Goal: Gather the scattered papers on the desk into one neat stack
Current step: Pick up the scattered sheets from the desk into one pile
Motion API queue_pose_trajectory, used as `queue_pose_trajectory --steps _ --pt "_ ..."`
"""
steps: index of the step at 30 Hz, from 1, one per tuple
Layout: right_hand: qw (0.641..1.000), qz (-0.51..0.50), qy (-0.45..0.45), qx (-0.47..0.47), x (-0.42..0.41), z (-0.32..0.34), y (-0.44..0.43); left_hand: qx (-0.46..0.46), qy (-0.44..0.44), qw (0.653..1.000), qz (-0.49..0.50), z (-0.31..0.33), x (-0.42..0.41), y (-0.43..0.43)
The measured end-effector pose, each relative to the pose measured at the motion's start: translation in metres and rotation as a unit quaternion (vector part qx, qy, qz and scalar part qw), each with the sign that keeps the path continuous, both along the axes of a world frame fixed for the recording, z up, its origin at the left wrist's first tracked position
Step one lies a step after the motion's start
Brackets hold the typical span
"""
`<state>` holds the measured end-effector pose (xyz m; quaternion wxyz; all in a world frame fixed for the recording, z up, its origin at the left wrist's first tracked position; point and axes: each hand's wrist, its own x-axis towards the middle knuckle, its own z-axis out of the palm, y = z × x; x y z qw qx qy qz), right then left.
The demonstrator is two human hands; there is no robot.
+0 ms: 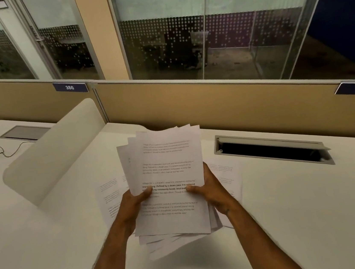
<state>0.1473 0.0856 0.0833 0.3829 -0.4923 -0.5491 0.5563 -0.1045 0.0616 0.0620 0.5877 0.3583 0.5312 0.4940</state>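
Note:
A bundle of several printed white papers is held up above the white desk, its sheets fanned and uneven at the top and bottom edges. My left hand grips the bundle's left edge with the thumb on the front page. My right hand grips the right edge the same way. A loose sheet lies flat on the desk left of the bundle, and another loose sheet lies to the right, both partly hidden behind the bundle and my hands.
An open cable hatch is sunk into the desk at the back right. A curved white divider stands at the left. A tan partition with labels 386 and 387 runs along the back. A cable lies on the neighbouring desk.

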Motion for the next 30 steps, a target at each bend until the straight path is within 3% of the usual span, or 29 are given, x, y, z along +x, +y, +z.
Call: queue_pose_trajectory --steps 3,6,8,10,12,14,20,24,26,30 --pt "1.0 0.018 -0.001 -0.021 0.005 -0.004 0.005 -0.006 0.009 1.0 0.028 -0.007 0.0 -0.002" --pt "0.984 -0.155 -0.01 -0.091 0.028 -0.02 0.015 -0.013 0.002 0.999 0.036 -0.01 -0.015 -0.006" --pt "0.935 -0.282 -0.169 -0.132 0.048 -0.043 0.017 -0.017 0.001 0.999 0.039 -0.01 -0.031 -0.008" --pt "0.876 -0.291 -0.336 -0.188 0.061 -0.069 0.014 -0.02 0.002 0.999 0.047 -0.011 -0.048 -0.011" --pt "0.84 -0.262 -0.421 -0.221 0.061 -0.087 0.011 -0.025 0.003 0.998 0.056 -0.012 -0.063 -0.013" --pt "0.829 -0.256 -0.443 -0.224 0.055 -0.096 0.014 -0.029 0.003 0.997 0.065 -0.012 -0.076 -0.014" --pt "0.84 -0.336 -0.299 -0.302 0.061 -0.108 0.039 -0.034 0.004 0.997 0.076 -0.013 -0.106 -0.014" --pt "0.91 -0.317 -0.202 -0.176 0.072 -0.078 0.049 -0.029 0.008 0.996 0.084 -0.012 -0.119 -0.01" --pt "0.942 -0.304 -0.077 -0.117 0.079 -0.047 0.049 -0.024 0.012 0.996 0.087 -0.012 -0.124 -0.007" --pt "0.963 -0.226 0.135 -0.059 0.09 0.018 0.03 -0.021 0.014 0.994 0.104 -0.01 -0.133 0.001"
